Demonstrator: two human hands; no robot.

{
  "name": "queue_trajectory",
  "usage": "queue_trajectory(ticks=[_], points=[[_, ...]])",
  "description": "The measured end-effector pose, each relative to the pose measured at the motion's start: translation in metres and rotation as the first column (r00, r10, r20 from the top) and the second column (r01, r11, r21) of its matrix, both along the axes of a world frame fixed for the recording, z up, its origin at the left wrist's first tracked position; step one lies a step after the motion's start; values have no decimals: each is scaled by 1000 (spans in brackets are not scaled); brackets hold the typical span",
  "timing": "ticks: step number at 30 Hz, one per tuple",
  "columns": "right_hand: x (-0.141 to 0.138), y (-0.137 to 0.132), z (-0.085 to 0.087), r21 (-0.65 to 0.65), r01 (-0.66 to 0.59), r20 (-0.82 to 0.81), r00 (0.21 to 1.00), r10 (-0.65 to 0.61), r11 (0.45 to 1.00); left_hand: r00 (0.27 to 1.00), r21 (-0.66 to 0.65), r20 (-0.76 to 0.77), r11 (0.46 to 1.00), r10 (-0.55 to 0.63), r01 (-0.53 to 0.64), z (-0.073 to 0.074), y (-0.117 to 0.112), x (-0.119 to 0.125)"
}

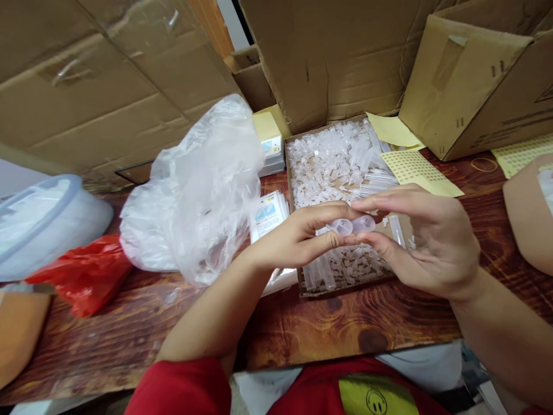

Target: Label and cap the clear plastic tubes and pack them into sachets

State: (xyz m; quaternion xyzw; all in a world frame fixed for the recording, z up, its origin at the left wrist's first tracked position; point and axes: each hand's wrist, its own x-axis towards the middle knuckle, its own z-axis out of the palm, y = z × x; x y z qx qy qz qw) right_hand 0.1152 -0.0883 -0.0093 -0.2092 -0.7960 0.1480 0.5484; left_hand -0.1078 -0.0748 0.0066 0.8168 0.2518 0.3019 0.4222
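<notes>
Two translucent plastic tubes lie side by side between my hands over the tray, their round ends facing me. My left hand [309, 230] is closed, thumb and fingers pinching the left plastic tube [342, 227]. Around the right plastic tube [363, 223], my right hand [425, 239] is closed with its thumb below and fingers above. The fingertips of both hands nearly meet there. Beneath them stands a shallow cardboard tray [345, 288], full of small clear plastic pieces [322, 164] and several loose tubes; my hands hide part of it.
Left of the tray are stacked printed packets [268, 213], a crumpled clear plastic bag [203, 184], a red bag [88, 274] and a blue-rimmed tub [56, 225]. Yellow sticker sheets [421, 173] overlap the tray's right side. Cardboard boxes [470, 86] stand behind on the wooden table [345, 334].
</notes>
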Motion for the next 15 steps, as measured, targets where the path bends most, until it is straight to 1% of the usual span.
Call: queue_trajectory(ticks=[3, 5, 8, 11, 13, 15], points=[[2, 1, 0, 5, 2, 18, 1000, -2, 1000, 999, -48, -34, 999, -13, 12, 3, 5, -5], [2, -1, 1, 39, 25, 41, 999, -27, 999, 999, -105, -36, 994, 39, -43, 4, 11, -12], [-2, -5, -2, 129, 6, 131, 991, -23, 992, 972, -159, 32, 961, 232, -224, 5, 21, -25], [-11, -6, -12, 246, -76, 262, 965, 9, 966, 900, -142, 118, 904, 419, -403, 4, 30, -39], [-18, -4, -21, 304, -118, 325, 946, 13, 945, 856, -114, 137, 867, 498, -486, 4, 33, -45], [-25, -2, -29, 335, -137, 375, 927, 2, 932, 826, -84, 139, 838, 546, -539, 3, 34, -47]])
